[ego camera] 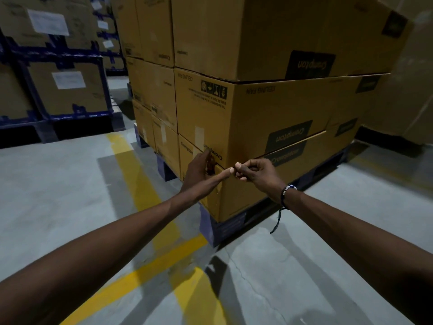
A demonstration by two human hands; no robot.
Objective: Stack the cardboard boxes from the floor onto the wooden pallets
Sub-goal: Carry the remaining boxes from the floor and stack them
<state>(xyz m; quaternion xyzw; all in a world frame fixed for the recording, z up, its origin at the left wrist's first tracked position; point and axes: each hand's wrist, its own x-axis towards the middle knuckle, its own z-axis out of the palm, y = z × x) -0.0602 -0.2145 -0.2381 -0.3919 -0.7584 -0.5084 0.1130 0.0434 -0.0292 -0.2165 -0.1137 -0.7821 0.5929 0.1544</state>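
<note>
Ahead, from my head view, stacked cardboard boxes (269, 109) fill the frame from twelve to two o'clock, sitting on a dark blue pallet (225, 228). At ten o'clock stand blue racks (63, 55) loaded with labelled cartons, and a yellow floor line (140, 184) runs toward seven o'clock. My left hand (202, 174) lies flat against the corner of the bottom box (236, 198), fingers straight and together, thumb stretched toward three o'clock. My right hand (254, 172), a beaded bracelet (287, 191) at its wrist, has fingers curled at that box's top edge; what they pinch I cannot tell. The box's long axis runs toward two o'clock; print on the boxes above it reads upside down.
</note>
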